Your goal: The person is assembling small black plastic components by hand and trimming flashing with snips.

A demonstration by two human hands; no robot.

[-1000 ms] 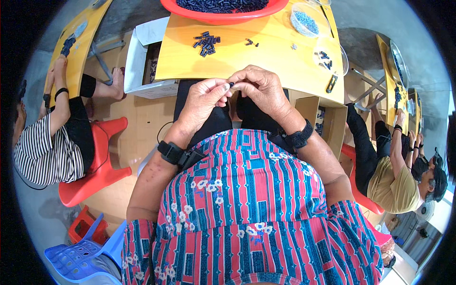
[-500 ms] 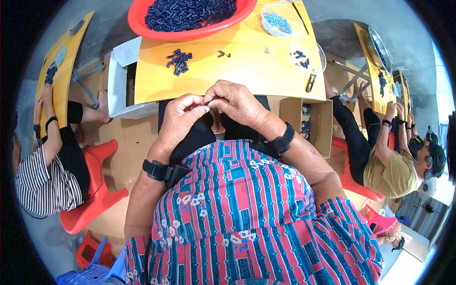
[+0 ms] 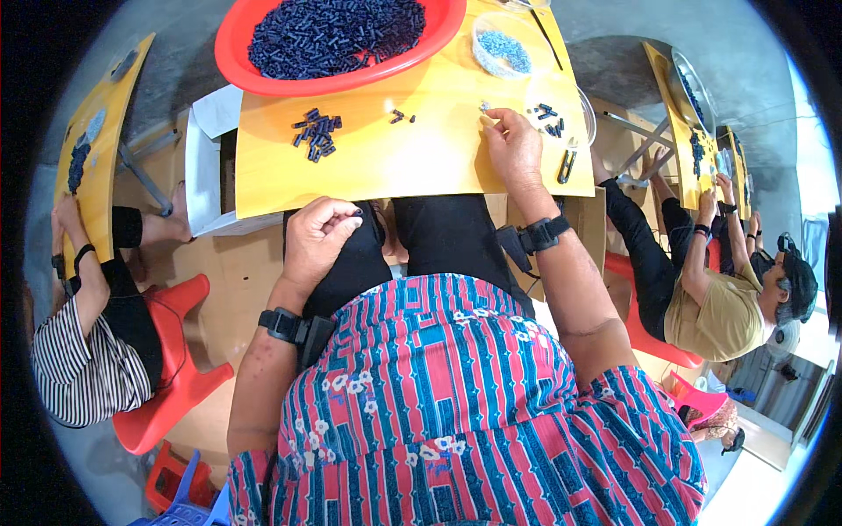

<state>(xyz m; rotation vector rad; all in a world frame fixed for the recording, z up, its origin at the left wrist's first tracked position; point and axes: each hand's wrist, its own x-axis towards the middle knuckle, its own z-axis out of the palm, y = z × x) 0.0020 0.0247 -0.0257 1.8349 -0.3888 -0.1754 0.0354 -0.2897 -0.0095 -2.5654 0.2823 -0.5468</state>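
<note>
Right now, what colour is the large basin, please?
The basin is red, showing best in the head view.

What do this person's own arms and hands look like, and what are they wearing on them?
The left hand and right hand are ungloved. Each wrist has a black strap, the left strap and right strap, with a dark, boxy unit attached. The forearms are bare below short sleeves striped in pinkish red and teal blue.

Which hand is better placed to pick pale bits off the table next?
Likely the right hand, close by the pale bits; the left hand, over the lap, holds a dark piece.
</note>
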